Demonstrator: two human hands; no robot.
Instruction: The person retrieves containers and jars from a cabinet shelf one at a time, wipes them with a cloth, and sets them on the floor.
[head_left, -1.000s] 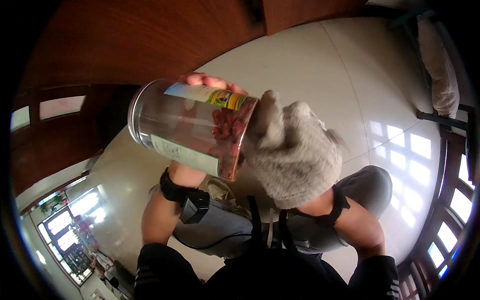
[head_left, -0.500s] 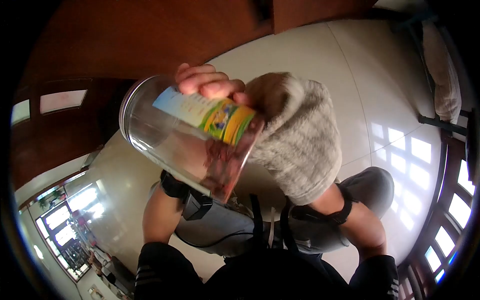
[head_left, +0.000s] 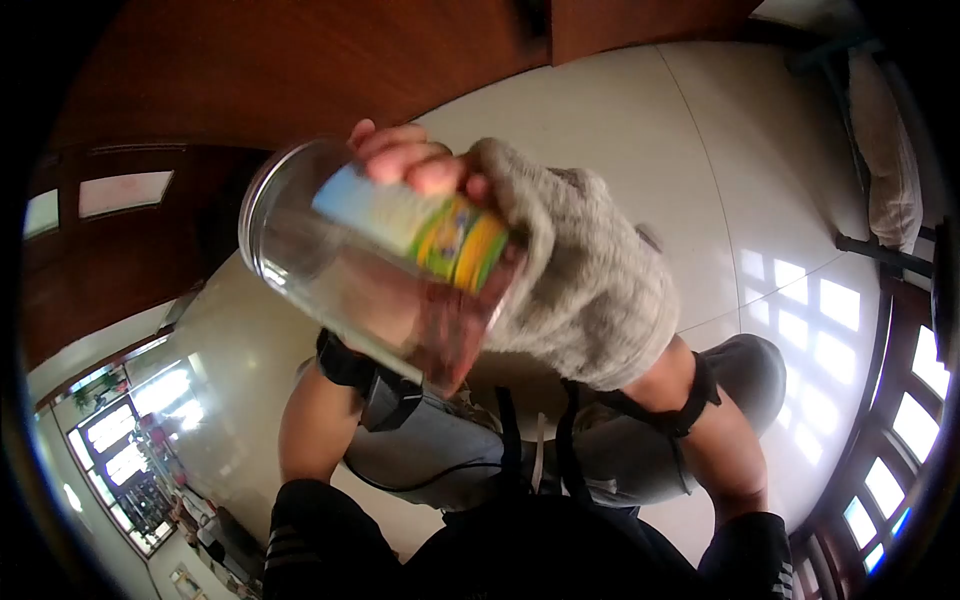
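Note:
A large clear jar [head_left: 350, 275] with a blue, yellow and green label is tilted, its round rimmed end at the upper left. Something reddish-brown shows at its lower right end. My left hand [head_left: 410, 160] is closed round the jar from behind, its fingers over the upper side and its palm partly visible through the clear wall. A fluffy grey-beige cloth [head_left: 600, 280] covers my right hand, whose fingers are hidden. The cloth lies against the jar's lower right end.
Brown wooden panelling [head_left: 300, 60] stands beyond the pale tiled floor [head_left: 650, 130]. My bent legs in grey trousers [head_left: 420, 445] are below the jar. At the right, a light fabric item [head_left: 890, 150] hangs by a dark frame, near windows [head_left: 915, 420].
The cloth has shifted up and left around the jar's lower right end, with its folds changed. The jar stays in my left hand, almost in the same place.

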